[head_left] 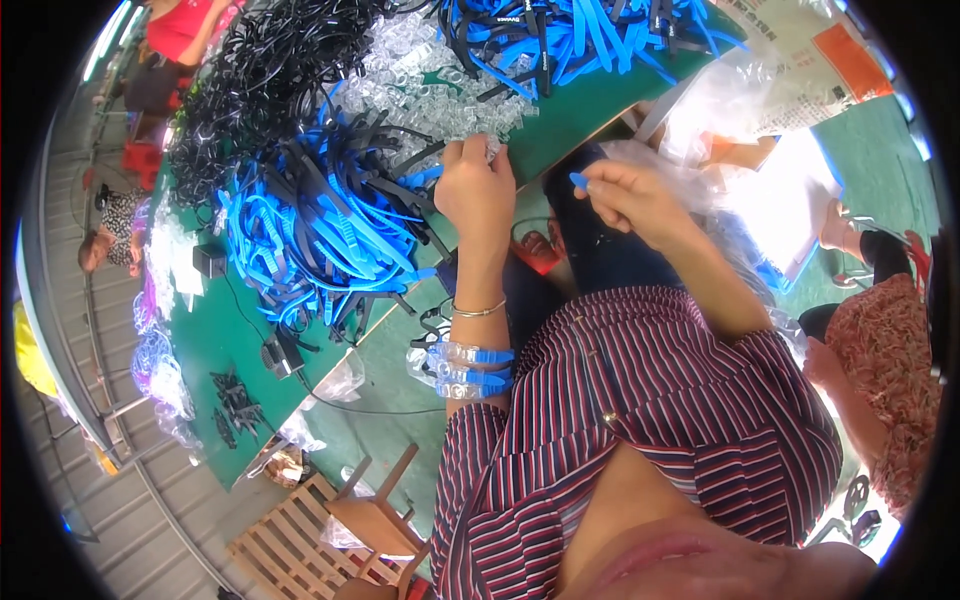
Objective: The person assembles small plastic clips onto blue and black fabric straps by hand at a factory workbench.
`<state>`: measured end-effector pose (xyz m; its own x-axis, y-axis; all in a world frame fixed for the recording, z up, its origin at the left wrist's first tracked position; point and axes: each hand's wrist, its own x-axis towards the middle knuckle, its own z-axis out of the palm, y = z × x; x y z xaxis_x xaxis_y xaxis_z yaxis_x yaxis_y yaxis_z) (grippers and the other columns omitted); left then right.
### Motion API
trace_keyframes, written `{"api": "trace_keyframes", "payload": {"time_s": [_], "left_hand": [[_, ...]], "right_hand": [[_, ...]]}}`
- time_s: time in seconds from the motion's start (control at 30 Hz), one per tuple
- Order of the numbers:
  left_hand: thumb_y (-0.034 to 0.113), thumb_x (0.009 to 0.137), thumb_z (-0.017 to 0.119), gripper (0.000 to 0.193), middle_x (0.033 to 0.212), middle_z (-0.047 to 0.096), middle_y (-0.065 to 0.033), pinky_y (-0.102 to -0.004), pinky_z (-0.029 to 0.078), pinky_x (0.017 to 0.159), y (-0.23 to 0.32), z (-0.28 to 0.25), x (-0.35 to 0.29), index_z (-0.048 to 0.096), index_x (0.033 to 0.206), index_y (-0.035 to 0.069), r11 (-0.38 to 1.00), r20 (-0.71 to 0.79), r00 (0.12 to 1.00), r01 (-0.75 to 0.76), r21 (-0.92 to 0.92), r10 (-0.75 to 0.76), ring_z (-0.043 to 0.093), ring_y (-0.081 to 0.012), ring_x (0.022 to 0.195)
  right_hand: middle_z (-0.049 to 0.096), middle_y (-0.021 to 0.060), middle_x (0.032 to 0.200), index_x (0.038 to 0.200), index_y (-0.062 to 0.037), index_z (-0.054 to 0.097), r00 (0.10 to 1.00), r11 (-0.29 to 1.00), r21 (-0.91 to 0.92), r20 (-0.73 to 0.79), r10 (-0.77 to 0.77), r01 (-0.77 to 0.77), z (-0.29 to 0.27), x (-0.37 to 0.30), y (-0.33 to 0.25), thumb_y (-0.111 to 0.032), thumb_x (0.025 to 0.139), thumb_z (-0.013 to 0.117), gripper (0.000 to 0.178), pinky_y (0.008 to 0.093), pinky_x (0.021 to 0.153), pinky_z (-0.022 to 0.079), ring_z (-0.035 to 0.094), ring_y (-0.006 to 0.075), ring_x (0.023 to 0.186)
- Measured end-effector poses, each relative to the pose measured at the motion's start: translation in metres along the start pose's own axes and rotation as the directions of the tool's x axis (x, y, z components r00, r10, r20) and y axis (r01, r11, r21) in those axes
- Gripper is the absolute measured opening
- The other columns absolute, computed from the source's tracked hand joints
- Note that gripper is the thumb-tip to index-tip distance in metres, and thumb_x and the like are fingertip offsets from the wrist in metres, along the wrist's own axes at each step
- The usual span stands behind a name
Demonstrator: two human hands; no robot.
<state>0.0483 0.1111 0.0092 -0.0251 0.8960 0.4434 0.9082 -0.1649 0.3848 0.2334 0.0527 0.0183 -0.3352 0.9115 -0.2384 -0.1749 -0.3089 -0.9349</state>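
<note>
My left hand (475, 187) is closed at the table edge, knuckles up, against a heap of small clear plastic buckles (425, 95). What its fingers grip is hidden. A blue strap end (424, 176) shows just beside it. Apart from it, off the table edge, my right hand (630, 203) pinches a blue strap (578, 181); only its tip shows between thumb and forefinger. Several blue straps with clear buckles (475, 368) are looped round my left forearm, below a thin bangle (480, 309). A pile of blue and black straps (320, 225) lies left of my left hand.
Tangled black straps (270, 85) and more blue straps (590, 35) cover the far part of the green table (205, 365). A black cable (370, 411) hangs off its edge. Plastic bags (710, 110) stand right; a wooden chair (375, 510) is lower left. Another person (880, 370) sits at right.
</note>
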Motion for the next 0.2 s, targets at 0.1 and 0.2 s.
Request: {"api": "trace_keyframes", "payload": {"time_s": [0.1, 0.2], "left_hand": [[0.015, 0.068, 0.065, 0.013, 0.077, 0.057, -0.0099, -0.039, 0.046, 0.053, -0.003, 0.001, -0.002, 0.061, 0.078, 0.009, 0.999, -0.013, 1.0, -0.027, -0.029, 0.026, 0.057, -0.0313, 0.062], [0.015, 0.067, 0.068, 0.016, 0.077, 0.058, -0.01, -0.0363, 0.046, 0.058, -0.011, -0.003, -0.003, 0.062, 0.08, 0.007, 0.99, 0.035, 0.998, -0.053, -0.133, 0.058, 0.059, -0.0291, 0.068]], "right_hand": [[0.041, -0.0021, 0.056, 0.092, -0.0006, 0.053, 1.0, 1.0, 0.014, 0.007, -0.005, 0.005, -0.001, 0.0, 0.0, -0.017, 0.091, 0.045, 0.018, 0.0162, 0.042, 0.025, 0.035, 0.0033, 0.045], [0.04, -0.0027, 0.055, 0.091, -0.0006, 0.055, 1.0, 0.999, 0.025, 0.006, -0.025, 0.025, -0.004, -0.001, 0.004, -0.017, 0.09, 0.046, 0.019, 0.0166, 0.04, 0.027, 0.035, 0.0029, 0.045]]}}
